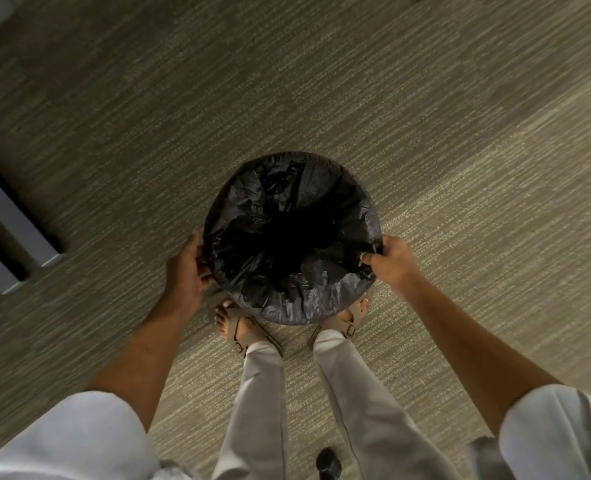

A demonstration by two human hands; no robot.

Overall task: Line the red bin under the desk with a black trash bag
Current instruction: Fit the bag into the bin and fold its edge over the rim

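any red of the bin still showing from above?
No. The black trash bag covers the whole opening and folds over the rim all round, with the left hand and right hand at its sides.

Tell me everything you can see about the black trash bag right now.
The black trash bag is thin, glossy, crinkled plastic. It is spread open over a round bin, its edge folded over the rim all the way around, so none of the bin's own colour shows. The middle sags into a dark hollow. It stands on the carpet, just in front of the person's sandalled feet. The left hand touches its left edge; the right hand pinches the right edge.
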